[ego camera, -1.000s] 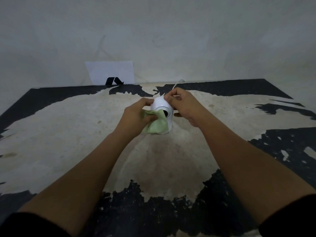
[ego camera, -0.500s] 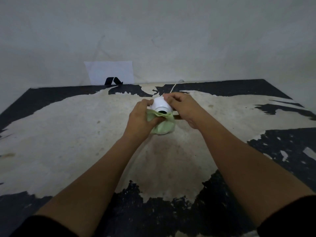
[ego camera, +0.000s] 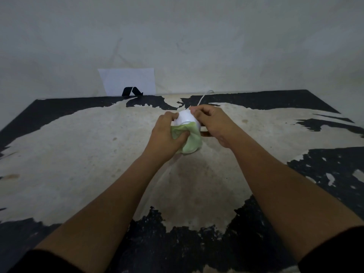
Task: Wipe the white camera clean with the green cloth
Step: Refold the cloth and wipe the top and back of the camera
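Hard to see much of the white camera (ego camera: 184,117): only its round top showed, with the lens side hidden behind the green cloth (ego camera: 190,139) and the base hidden too. Could not tell if the camera sat on the table (ego camera: 78,154) or was lifted just off it.

Held between both hands, near the middle of the table, a bit toward the far side. Left hand (ego camera: 165,135) closed around the green cloth, pressing it on the near face of the camera, thumb dug into the folds. Right hand (ego camera: 213,124) curled on the camera's right side, fingertips pinched at its top.

Thin white cord (ego camera: 202,97) ran from behind the right hand to the far table edge. White paper (ego camera: 128,80) with a black mark leaned on the wall (ego camera: 216,46), far left, well apart from the hands. Dark sleeves cut off at the bottom corners.
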`<state>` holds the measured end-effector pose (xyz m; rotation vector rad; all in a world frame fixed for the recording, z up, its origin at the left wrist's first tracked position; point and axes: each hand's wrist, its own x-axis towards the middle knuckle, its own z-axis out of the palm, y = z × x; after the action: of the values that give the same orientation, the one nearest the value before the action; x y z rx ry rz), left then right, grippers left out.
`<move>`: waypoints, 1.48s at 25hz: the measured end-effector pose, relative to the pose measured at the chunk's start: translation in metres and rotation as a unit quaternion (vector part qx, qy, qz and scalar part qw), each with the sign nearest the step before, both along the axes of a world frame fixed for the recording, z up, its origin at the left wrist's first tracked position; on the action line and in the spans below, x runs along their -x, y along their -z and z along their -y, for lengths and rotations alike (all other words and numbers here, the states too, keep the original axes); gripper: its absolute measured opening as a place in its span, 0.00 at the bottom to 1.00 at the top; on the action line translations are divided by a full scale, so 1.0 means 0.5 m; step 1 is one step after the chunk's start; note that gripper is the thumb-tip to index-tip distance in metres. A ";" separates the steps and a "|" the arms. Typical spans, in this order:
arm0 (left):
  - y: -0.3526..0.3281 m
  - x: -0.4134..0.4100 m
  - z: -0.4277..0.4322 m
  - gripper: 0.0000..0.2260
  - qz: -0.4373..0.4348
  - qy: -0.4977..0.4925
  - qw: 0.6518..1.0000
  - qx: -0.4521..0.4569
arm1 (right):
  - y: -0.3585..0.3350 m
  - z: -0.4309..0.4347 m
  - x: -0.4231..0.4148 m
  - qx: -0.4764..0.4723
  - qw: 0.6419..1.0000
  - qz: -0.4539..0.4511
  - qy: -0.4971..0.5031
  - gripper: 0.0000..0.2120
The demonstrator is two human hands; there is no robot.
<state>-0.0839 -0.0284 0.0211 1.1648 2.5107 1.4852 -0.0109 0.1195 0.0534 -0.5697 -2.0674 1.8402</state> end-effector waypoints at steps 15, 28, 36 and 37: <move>0.018 0.018 0.017 0.16 -0.004 0.009 0.999 -0.033 | -0.002 -0.001 -0.002 -0.019 1.000 0.008 -0.003 0.10; 0.023 -0.030 -0.055 0.25 0.047 -0.063 0.992 -0.094 | 0.004 0.000 0.000 -0.057 0.998 -0.029 0.006 0.06; 0.020 0.004 -0.001 0.19 0.006 -0.001 1.000 -0.027 | 0.002 0.004 -0.003 -0.048 0.999 -0.015 0.009 0.07; 0.017 -0.001 0.005 0.19 0.017 -0.009 1.000 -0.012 | 0.001 0.006 -0.005 -0.043 0.999 -0.013 0.010 0.08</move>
<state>-0.0834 -0.0311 0.0128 1.1134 2.4950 1.5312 -0.0082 0.1167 0.0530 -0.5389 -2.1052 1.7280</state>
